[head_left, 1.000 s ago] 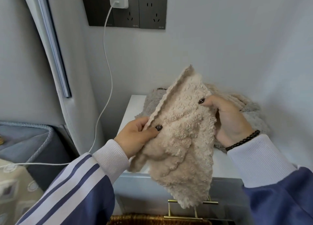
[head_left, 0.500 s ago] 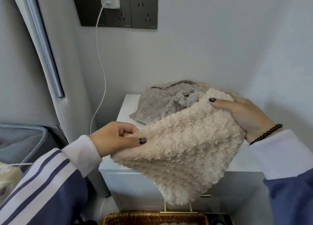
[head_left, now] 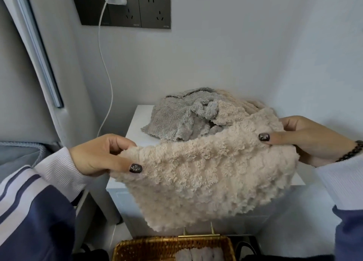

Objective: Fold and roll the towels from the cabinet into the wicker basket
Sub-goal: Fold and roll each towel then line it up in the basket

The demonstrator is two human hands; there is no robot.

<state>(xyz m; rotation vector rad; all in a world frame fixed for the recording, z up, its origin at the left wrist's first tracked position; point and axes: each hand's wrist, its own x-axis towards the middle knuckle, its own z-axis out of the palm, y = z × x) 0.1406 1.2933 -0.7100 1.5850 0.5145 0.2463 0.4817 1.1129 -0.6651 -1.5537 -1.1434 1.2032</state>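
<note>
At six o'clock I see the wicker basket (head_left: 172, 248) with rolled towels inside. Above it my left hand (head_left: 102, 155) and right hand (head_left: 306, 138) pinch opposite corners of the beige towel (head_left: 206, 174), held spread before the white cabinet (head_left: 137, 127). Toward twelve o'clock, a grey towel (head_left: 176, 119) lies crumpled on the cabinet top.

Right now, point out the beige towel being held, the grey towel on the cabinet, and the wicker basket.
beige towel (head_left: 206, 174), head view, middle of its fluffy face.
grey towel (head_left: 172, 119), head view, its crumpled left part on the cabinet top.
wicker basket (head_left: 157, 247), head view, its woven back rim.
</note>
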